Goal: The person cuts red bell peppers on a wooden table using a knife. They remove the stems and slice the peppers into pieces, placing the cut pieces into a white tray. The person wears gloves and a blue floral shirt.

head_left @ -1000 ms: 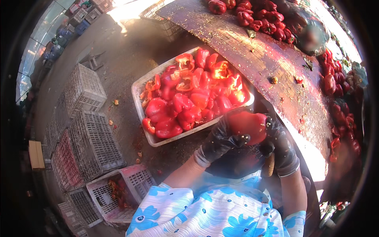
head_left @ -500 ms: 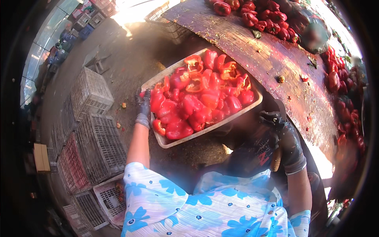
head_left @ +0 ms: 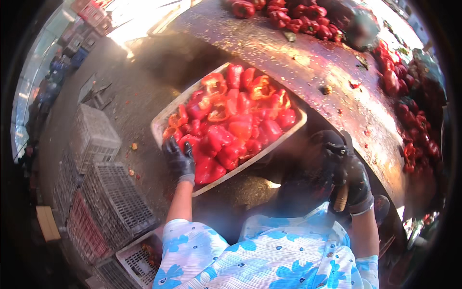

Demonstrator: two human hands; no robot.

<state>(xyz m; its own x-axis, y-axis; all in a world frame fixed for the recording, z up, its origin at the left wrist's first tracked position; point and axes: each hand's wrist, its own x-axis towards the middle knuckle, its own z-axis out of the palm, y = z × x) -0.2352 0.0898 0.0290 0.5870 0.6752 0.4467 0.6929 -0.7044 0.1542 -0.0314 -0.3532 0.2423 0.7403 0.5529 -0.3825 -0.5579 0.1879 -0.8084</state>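
Observation:
A pale shallow crate [head_left: 281, 137] full of cut red bell peppers [head_left: 240, 127] stands in front of me, some halves showing their hollow insides. My left hand [head_left: 180, 161], in a dark glove, lies at its left edge with the fingers apart over the nearest peppers. On the right, my right hand [head_left: 356, 180], also gloved, is closed around a tool with a wooden handle [head_left: 340, 197]. The handle's end sticks out below the fist. What kind of tool it is, I cannot make out.
A worktop [head_left: 308, 72] strewn with seeds and scraps runs along the far right. Whole red peppers [head_left: 298, 19] are heaped at its back, with more peppers [head_left: 423, 130] at the right. Several plastic crates [head_left: 118, 192] are stacked at left, beside the floor [head_left: 139, 101].
My left hand has shifted from the crate's left rim onto the peppers just inside it. The whole view has shifted slightly; my right hand still grips the wooden-handled tool.

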